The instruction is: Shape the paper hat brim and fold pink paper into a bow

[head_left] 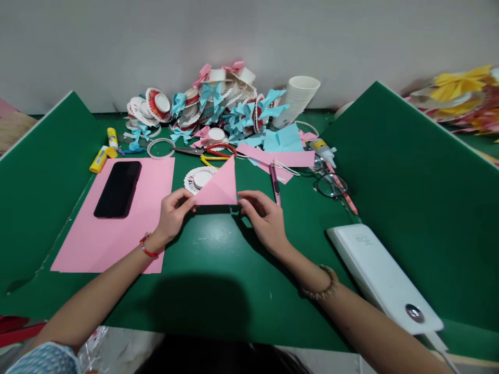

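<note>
A piece of pink paper (220,188), folded into a triangle, is held up above the green table. My left hand (171,213) pinches its lower left corner between thumb and fingers. At the lower right corner, the thumb and curled fingers of my right hand (267,221) close on the paper's edge. Behind the triangle, partly covered by it, lies a white frilled paper disc (192,180) with a round white piece in its middle. Scissors (220,150) with red and yellow handles lie just beyond.
Pink sheets (148,208) under a black phone (118,189) lie left, near glue sticks (112,137). Paper bows and discs (218,104) pile up behind, beside stacked cups (298,96). A cutter (275,184), glasses (331,185) and a white power bank (384,278) lie right. Green panels (421,197) flank the table.
</note>
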{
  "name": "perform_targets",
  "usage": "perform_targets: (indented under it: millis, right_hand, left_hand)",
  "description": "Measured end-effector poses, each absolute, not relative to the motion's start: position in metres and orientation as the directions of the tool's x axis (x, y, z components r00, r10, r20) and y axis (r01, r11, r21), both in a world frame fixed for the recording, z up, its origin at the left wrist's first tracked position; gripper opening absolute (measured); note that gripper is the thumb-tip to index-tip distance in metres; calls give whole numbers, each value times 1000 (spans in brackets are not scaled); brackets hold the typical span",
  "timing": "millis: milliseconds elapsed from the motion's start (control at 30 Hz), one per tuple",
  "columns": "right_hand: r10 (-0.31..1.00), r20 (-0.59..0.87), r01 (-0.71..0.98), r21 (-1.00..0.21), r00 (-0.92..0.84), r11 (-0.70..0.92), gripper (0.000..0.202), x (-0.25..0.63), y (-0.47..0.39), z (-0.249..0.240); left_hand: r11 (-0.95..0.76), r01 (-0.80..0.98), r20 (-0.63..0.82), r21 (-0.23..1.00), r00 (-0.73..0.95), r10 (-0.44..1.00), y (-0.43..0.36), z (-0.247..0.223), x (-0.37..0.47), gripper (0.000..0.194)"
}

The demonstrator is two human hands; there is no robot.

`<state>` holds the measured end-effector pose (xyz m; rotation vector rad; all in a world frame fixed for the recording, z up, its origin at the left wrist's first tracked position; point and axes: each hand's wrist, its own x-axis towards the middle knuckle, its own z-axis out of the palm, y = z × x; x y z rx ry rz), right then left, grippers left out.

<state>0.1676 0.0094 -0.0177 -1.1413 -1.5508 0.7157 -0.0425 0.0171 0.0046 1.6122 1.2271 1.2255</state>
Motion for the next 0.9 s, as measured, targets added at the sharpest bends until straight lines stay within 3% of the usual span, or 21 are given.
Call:
perform_targets:
  millis: [133, 267, 400, 533, 633, 767, 900]
  right_hand:
    - [983, 176, 64, -983, 50, 173, 12, 166, 11, -17]
    - [989, 127, -43, -991, 76, 130, 16, 164, 11, -15]
    - [989, 137, -10, -990, 56, 138, 14, 163, 9, -13]
    - [981, 194, 91, -977, 2, 193, 9, 164, 5, -13]
    - [956, 282, 200, -935, -74, 291, 11, 164, 2, -14]
    - [917, 362, 247, -885, -167, 394, 13, 164, -1, -15]
    - [900, 392, 195, -884, -191, 426, 18, 165, -2, -16]
  left_hand:
    - [-86, 91, 79, 992, 84, 993, 11, 5, -33, 14]
    - [-104, 182, 86, 978, 108, 990, 12, 3, -32, 16]
    - [-269, 443, 220, 855, 159, 962, 10, -2, -31, 14]
    - [-524, 584, 391, 620, 349, 852, 5, -8, -28, 64]
    - [-605, 621, 403, 498, 452, 796, 3, -11, -27, 68]
    - [-612, 608, 414, 505, 452, 790, 3, -12, -28, 60]
    - [-597, 573, 352, 561, 488, 799, 2, -8, -27, 66]
